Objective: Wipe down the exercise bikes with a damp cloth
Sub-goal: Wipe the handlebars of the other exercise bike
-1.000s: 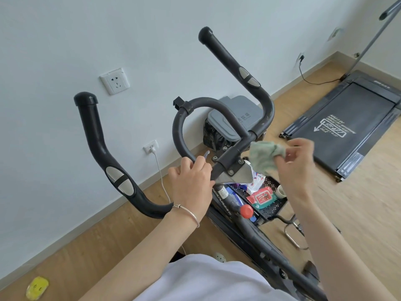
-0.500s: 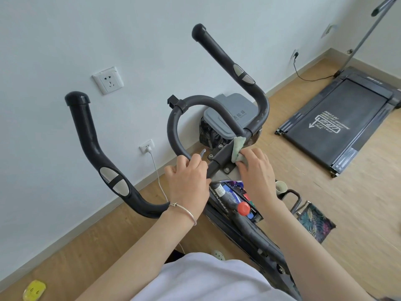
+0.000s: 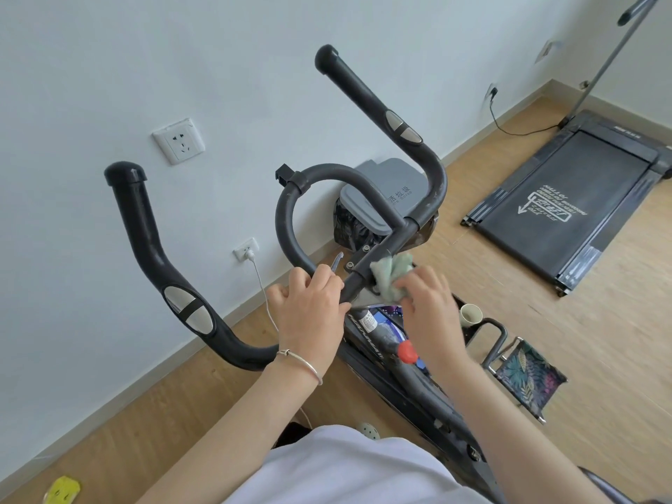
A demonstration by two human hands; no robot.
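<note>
the right hand (image 3: 429, 311) bunches the crumpled pale green cloth (image 3: 389, 276) in its grip against the exercise bike's black metal handlebar stem (image 3: 376, 254). the left hand (image 3: 309, 307) curls its grip round the black loop bar (image 3: 287, 212). likely early: the long curved black handles (image 3: 367, 100) and lower frame (image 3: 411, 398) seem left to do.

Part of cloth (image 3: 388, 275) under right hand (image 3: 431, 311)

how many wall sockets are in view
3: a high socket, a low socket with a white charger plugged in, a far socket with a black cord. A further wall plate beyond may be another.
</note>
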